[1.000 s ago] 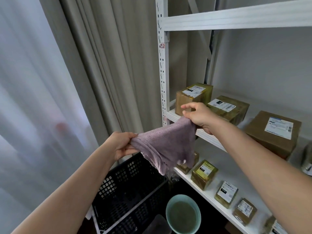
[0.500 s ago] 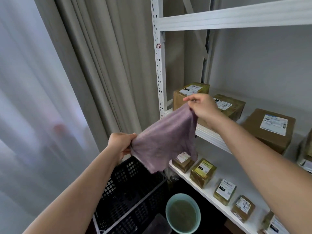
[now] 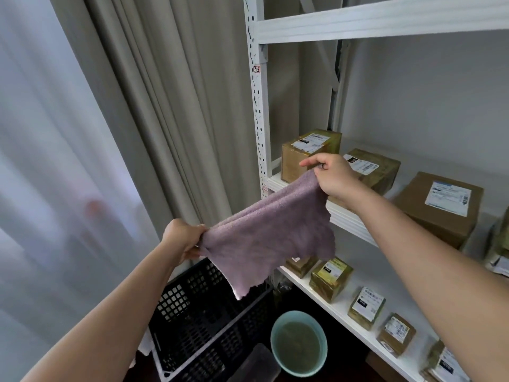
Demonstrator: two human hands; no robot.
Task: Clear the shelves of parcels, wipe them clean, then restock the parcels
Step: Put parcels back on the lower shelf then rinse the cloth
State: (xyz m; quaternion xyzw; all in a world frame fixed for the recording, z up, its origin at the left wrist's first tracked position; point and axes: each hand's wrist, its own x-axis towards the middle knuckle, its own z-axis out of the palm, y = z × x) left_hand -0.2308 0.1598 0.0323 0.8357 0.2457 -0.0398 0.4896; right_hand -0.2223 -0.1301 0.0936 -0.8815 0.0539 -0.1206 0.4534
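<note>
A purple cloth [image 3: 270,238] hangs stretched between my two hands in front of the white shelving unit [image 3: 259,111]. My left hand [image 3: 183,238] grips its lower left corner; my right hand [image 3: 334,175] pinches its upper right corner at the height of the middle shelf [image 3: 347,216]. Brown parcels stand on that shelf: one at the left end [image 3: 292,158], one behind my right hand [image 3: 377,169] and a larger one [image 3: 440,208] to the right. Several small parcels [image 3: 330,277] line the lower shelf [image 3: 385,274].
A black perforated crate [image 3: 206,321] stands on the floor below the cloth. Beside it sits a teal bucket [image 3: 298,343] holding murky water. Beige curtains [image 3: 165,106] hang to the left of the shelving. An upper shelf beam [image 3: 385,20] crosses the top.
My right hand has lifted its corner of the cloth higher, and the cloth has spread out wider between my hands. The view has shifted slightly to the right.
</note>
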